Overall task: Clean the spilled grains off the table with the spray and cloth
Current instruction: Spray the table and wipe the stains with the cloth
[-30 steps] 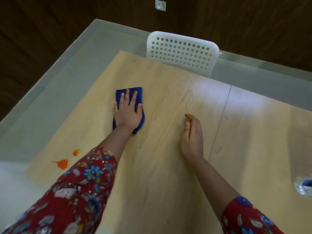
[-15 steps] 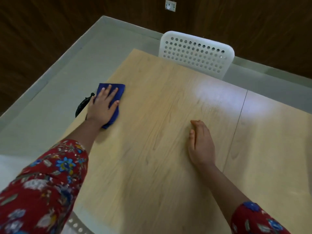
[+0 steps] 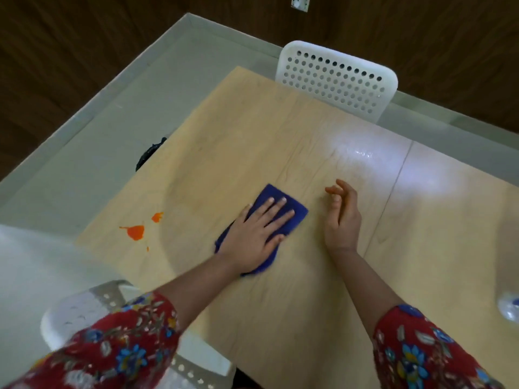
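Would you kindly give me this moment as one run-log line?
left hand: flat on blue cloth on table | right hand: open, beside cloth | orange stains: left of cloth

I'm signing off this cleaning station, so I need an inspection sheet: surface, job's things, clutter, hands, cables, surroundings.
Surface: wooden table, wet sheen toward the far side; no grains seen.
Job's things: blue cloth flat on the table; spray bottle, blurred, cut off at the right edge.
Clutter: orange stains near the table's left edge.
Hands: left hand pressing flat on the cloth; right hand resting on its edge beside it, fingers loosely curled, holding nothing.
Cables: nothing seen.
Surroundings: white perforated chair at the far side, second white chair near left, black object past the left edge, wall socket.
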Tool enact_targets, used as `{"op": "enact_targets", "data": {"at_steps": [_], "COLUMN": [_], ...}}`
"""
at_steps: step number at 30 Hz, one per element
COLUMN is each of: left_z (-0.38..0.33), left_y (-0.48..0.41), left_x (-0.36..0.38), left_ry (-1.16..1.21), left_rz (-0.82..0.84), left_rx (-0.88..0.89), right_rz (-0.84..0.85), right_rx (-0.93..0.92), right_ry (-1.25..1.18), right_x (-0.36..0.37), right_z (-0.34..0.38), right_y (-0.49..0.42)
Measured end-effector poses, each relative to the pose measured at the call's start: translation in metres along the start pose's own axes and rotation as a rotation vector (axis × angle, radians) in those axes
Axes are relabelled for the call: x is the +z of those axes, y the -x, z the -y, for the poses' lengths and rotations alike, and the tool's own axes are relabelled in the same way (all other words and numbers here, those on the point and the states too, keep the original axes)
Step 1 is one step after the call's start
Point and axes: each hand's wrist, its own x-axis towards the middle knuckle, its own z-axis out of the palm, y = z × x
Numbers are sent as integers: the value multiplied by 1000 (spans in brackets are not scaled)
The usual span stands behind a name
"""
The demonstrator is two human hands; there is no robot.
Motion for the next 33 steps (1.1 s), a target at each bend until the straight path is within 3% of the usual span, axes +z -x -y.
{"op": "enact_targets", "data": {"at_steps": [2,6,8,11,15,18,22,24,26,28,30,33], "left_z": [22,52,19,-53,-143,-108,-35,-48,-83,-102,-86,-17], "left_y": [17,6,-20,-49,-9,31,37,26,25,42,60,67], "left_x": [-2,-10,-13,-6,19,19,6,4,11,22,24,15], "left_ry": [8,4,42,72,47,82,43,43,58,57,48,51], "left_rz": [25,-38,-70,-20,100,82,-4,-13,-3,103,164,83], "left_rx": [72,-386,-440,-264,126,260,-249,-358,-203,77,271,228], "right_rz": [-112,-420,-455,-473,-472,-415,-186,-146,-201,-234,-201,-1], "right_rx": [54,322,417,484,385,354,196,161,135,122,115,71], "right_ry": [-72,-390,-556,-703,-681,-629,-306,-274,-289,-285,-232,-106], "right_x": [-16,-56,-69,-75,-70,-71,-57,-45,-38,-30,-23,-7], "right_z": [-2,-25,-30,-27,-29,-30,-20,-11,-1,5,10,14], "right_y": [16,74,89,86,90,92,105,110,109,109,110,115]}}
